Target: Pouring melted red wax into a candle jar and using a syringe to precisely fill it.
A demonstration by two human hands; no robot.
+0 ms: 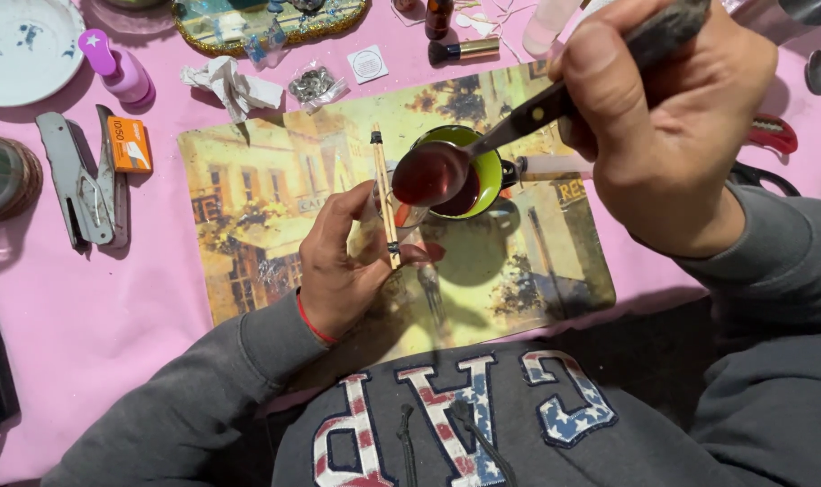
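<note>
While the left hand (338, 266) pinches a small glass (401, 212), the right hand (663, 135) grips a spoon (437, 173) — red liquid in its bowl.

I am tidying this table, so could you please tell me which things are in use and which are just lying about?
In use: right hand, metal spoon of red liquid, green cup, left hand, small clear glass, wooden sticks.

Lying about: grey stapler, orange staple box, crumpled tissue, white plate.
</note>
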